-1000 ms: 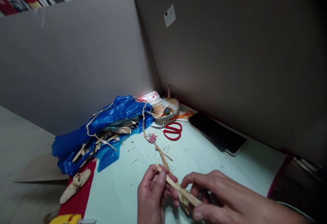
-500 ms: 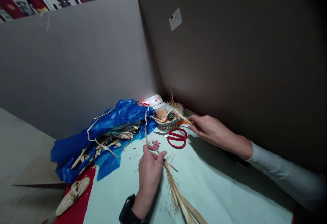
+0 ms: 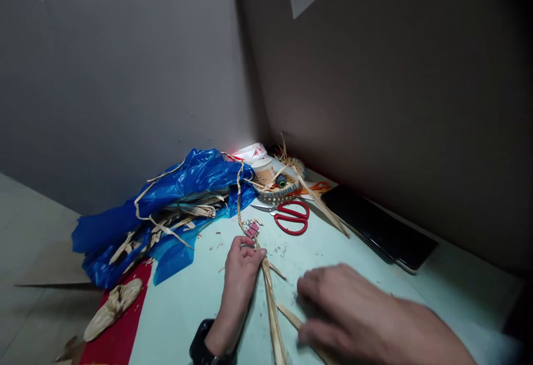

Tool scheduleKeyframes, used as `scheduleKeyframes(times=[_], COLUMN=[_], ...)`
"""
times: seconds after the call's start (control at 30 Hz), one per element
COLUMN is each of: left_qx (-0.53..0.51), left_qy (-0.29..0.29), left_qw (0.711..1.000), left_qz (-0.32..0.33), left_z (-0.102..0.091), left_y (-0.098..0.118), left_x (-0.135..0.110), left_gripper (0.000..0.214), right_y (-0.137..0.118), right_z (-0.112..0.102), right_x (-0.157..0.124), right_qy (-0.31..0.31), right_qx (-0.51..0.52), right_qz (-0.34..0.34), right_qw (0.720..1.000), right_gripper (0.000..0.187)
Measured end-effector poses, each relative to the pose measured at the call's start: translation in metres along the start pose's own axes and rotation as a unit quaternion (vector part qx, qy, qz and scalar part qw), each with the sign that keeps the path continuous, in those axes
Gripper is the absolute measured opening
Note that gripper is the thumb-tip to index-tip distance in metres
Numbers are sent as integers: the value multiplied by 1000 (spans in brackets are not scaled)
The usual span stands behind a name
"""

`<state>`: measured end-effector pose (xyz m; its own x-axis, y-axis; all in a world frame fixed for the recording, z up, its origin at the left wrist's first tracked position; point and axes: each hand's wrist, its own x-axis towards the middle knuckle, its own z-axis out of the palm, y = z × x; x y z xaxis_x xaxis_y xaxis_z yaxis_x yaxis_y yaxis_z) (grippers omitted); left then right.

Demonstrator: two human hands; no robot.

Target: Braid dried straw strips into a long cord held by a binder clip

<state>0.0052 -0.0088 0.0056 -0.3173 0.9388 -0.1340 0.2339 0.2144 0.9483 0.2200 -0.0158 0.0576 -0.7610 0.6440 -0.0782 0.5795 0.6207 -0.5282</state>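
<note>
My left hand (image 3: 244, 268) is closed, thumb against fingers, around a bundle of pale straw strands (image 3: 271, 309) just below a pink binder clip (image 3: 252, 229). Above the clip, a thin straw braid (image 3: 239, 193) runs up towards the blue plastic bag. Below my left hand the strands fan down the table. My right hand (image 3: 337, 309), smeared by motion, hovers at the lower right over a separate straw strip (image 3: 290, 316); whether it grips the strip does not show. Red-handled scissors (image 3: 292, 218) lie open beyond both hands.
A blue plastic bag (image 3: 200, 173) with dried leaves lies at the left. Behind stand a woven basket (image 3: 277, 194), a paper cup (image 3: 263, 171) and a thread spool (image 3: 281, 180). A black tablet-like slab (image 3: 378, 226) lies by the right wall. A straw sandal-shaped piece (image 3: 113, 309) rests at the left edge.
My right hand has come back from the basket to the lower right, near the strands. A loose straw strip now lies beside the basket. My left hand keeps its hold; the view has tilted down.
</note>
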Motion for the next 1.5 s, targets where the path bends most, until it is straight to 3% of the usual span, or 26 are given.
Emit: scheduleKeyframes(times=[0.07,0.17,0.27,0.37,0.5,0.57,0.63,0.73,0.83,0.93,1.07,1.2,1.4,1.5], left_qx=[-19,-32,-22,27,143,89,-27,-162,-207,-228,-221,-227,-246,-163], left_qy=[-6,-11,-8,15,120,108,43,-11,-41,-46,-25,-63,-86,-69], left_qw=[1000,999,1000,999,976,984,996,986,977,971,974,971,964,983], left_qz=[-8,-12,0,28,113,114,80,23,-31,-64,-40,-37,-60,-47], left_z=[0,0,0,1,4,9,16,24,25,23,21,23,30,23], left_y=[-1,-2,-1,6,26,36,41,39,33,29,25,21,30,35], left_x=[1,1,0,-6,-21,-28,-30,-27,-22,-20,-18,-15,-23,-28], left_gripper=[30,29,27,21,18,23,28,30,33,37,38,40,40,37], right_y=[-15,-11,11,25,27,24,20,18,23,32,39,39,34,44], right_z=[19,22,-4,-37,-50,-44,-37,-27,-22,-19,-16,-15,-16,-32], right_x=[-15,-24,-18,3,43,61,75,87,93,94,93,88,83,82], right_qy=[17,29,36,68,54,48,57,60,53,51,67,104,85,180], right_qx=[-20,-30,11,127,370,426,450,479,499,505,497,470,470,374], right_qz=[-8,-7,13,19,16,27,35,32,26,22,22,-11,3,11], right_qw=[1000,999,999,989,927,903,890,875,865,862,865,877,878,910], right_gripper=[12,21,15,25,29,33,36,38,36,34,32,23,19,18])
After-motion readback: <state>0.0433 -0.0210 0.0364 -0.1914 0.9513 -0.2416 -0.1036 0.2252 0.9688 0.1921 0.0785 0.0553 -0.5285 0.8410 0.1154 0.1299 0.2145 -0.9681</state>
